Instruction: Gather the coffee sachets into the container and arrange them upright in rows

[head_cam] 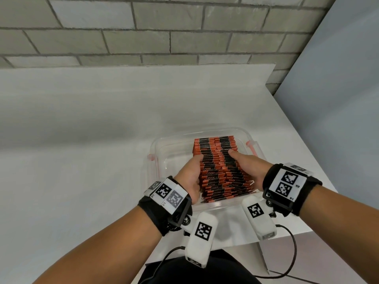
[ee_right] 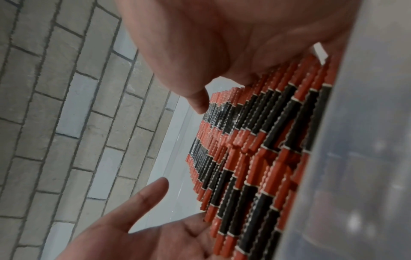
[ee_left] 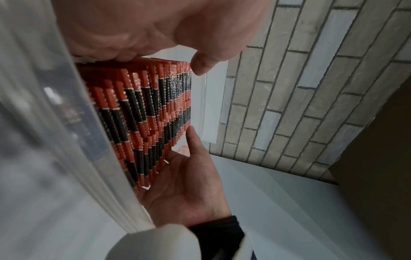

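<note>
A clear plastic container with red side clips stands on the white counter near its front right corner. Inside it, red-and-black coffee sachets stand upright in tight rows, filling the right part. My left hand presses flat against the left side of the block, thumb on top. From the other side my right hand presses the same way. In the left wrist view the sachets sit between my left hand and my right hand. The fingers of both hands are hidden.
The white counter stretches left and back to a grey brick wall. Its right edge runs close to the container, with a pale panel beyond. The front edge lies just below my wrists. The container's left part holds no sachets.
</note>
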A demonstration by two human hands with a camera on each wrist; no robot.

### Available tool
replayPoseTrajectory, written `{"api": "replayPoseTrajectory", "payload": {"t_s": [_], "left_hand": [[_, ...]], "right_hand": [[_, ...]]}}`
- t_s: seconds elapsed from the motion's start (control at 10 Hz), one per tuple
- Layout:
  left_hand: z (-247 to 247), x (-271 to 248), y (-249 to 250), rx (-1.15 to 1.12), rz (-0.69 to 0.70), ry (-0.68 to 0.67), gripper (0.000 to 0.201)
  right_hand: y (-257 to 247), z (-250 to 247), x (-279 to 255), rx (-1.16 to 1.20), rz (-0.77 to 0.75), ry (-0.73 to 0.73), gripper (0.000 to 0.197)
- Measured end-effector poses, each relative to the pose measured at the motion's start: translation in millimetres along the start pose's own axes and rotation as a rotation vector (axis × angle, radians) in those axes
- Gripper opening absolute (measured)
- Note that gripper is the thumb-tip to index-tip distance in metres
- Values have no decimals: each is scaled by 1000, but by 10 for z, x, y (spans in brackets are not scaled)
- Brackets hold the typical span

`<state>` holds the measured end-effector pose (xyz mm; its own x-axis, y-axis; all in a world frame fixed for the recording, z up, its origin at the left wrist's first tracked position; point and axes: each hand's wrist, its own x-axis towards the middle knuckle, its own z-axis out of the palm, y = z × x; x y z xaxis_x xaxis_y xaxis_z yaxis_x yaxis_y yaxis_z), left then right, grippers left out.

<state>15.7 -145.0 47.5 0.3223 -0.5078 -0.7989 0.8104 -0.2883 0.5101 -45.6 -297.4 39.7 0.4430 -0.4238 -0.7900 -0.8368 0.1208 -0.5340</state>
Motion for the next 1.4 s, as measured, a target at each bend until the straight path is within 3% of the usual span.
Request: {"api": "replayPoseTrajectory", "payload": {"t_s": [0.4,0.8,1.2,1.3,1.4], "left_hand": [[-11,54,131,-27,14,-18,41],[-30,122,128,51,44,41,37],[-26,63,171,9,122,31,34],[-184,37,205,-7,157,91,57],[-493,-62,226,-100,314,150,66]], "right_hand": [[-76,-3,-56,50,-48,33,54],[-118,37,-22,58,-81,114,77],[-116,34,-26,164,-119,89,74],[-58,-32,-40,256,-159,51,71],[44,-180,-155,208,-273,94,69]]}}
